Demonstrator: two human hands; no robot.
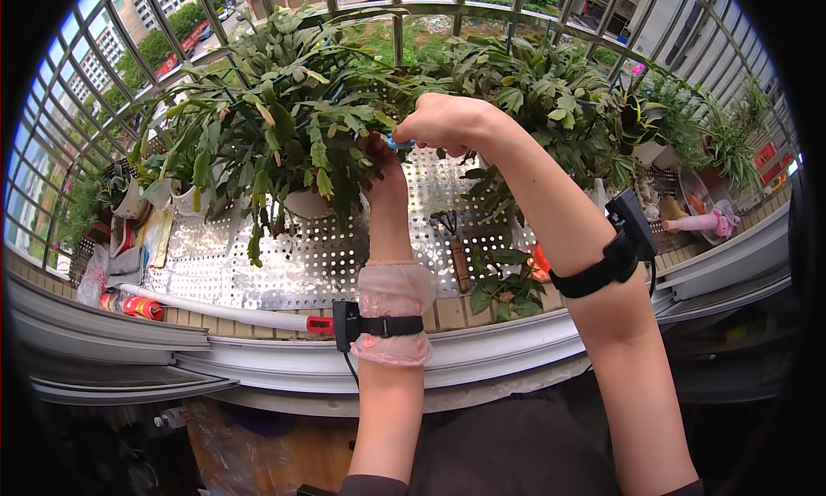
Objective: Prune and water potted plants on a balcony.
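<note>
My right hand (448, 125) is bent over at the wrist, its fingers curled around a blue handle (401, 142). The rest of that tool is hidden, so I cannot tell its kind. Just beside it, my left hand (382, 157) reaches into the right side of a bushy potted Christmas cactus (284, 115). Shadow and leaves cover its fingers, so whether they grip a stem does not show. The cactus has flat, segmented green stems, a few of them yellowish, hanging over a pale pot (308, 204).
A second bushy plant (542, 89) stands to the right. On the perforated metal sheet (219, 251) lies a wooden-handled hand rake (459, 264), near a small leafy plant (510, 286). A white pole (226, 310) crosses the front. Metal window bars (398, 41) stand behind.
</note>
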